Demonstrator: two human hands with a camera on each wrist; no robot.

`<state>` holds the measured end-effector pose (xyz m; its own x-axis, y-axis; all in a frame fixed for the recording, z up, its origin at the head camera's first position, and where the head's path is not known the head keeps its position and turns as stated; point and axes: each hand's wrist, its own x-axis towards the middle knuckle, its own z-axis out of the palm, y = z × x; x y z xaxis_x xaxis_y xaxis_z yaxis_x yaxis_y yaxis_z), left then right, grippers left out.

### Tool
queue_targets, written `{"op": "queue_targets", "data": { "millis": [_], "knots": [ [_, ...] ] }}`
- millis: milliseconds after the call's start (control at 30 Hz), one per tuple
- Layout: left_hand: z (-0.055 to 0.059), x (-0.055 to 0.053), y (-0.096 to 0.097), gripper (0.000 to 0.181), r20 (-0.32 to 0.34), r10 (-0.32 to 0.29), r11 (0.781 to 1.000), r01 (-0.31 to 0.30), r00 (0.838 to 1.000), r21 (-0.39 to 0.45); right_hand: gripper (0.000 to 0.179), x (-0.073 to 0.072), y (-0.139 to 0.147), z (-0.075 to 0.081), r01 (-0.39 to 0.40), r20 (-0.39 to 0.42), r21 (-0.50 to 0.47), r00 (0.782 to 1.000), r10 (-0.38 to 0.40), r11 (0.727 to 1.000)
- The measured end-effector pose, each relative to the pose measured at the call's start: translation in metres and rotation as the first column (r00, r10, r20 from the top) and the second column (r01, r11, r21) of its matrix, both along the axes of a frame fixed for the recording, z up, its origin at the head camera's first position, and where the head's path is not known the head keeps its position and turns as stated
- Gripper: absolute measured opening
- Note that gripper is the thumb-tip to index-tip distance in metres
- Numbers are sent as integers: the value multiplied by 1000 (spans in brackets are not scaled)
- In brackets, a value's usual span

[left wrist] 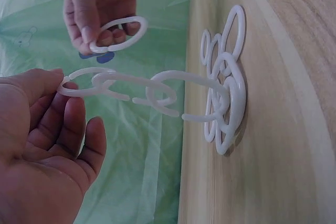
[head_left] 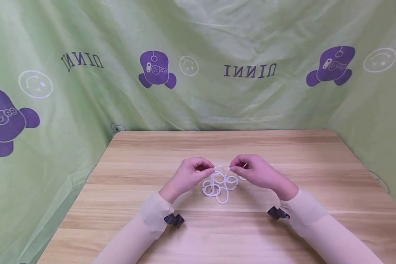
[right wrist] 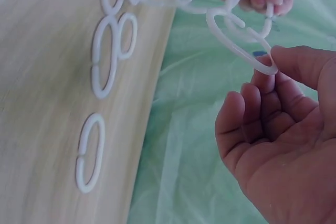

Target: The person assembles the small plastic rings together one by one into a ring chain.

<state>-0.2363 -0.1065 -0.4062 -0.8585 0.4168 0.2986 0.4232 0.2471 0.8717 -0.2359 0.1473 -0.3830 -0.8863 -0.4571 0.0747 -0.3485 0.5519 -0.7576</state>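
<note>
Left hand (head_left: 189, 175) pinches a chain (left wrist: 140, 80), so it hangs; right hand (head_left: 258, 172) pinches a ring (right wrist: 234, 53) endwise. Probably this leaves it unobstructed.

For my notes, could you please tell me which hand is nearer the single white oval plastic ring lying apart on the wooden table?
Right. The right hand is above that ring; the left hand is across the white plastic chain.

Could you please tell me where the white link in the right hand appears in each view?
Head: white link below centre, slightly right.
Left wrist: white link upper left, in the right hand.
Right wrist: white link upper right.
Shared landmark: wooden table, lower half, right side, left side respectively.
</note>
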Motion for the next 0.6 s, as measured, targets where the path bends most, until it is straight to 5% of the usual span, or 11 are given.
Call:
{"op": "queue_targets", "data": {
  "millis": [600],
  "knots": [
    [-4,7,8,4,-73,-74,994,68,995,-83,3,12,-18,1,18,-121,-20,992,-20,1000]
  ]
}}
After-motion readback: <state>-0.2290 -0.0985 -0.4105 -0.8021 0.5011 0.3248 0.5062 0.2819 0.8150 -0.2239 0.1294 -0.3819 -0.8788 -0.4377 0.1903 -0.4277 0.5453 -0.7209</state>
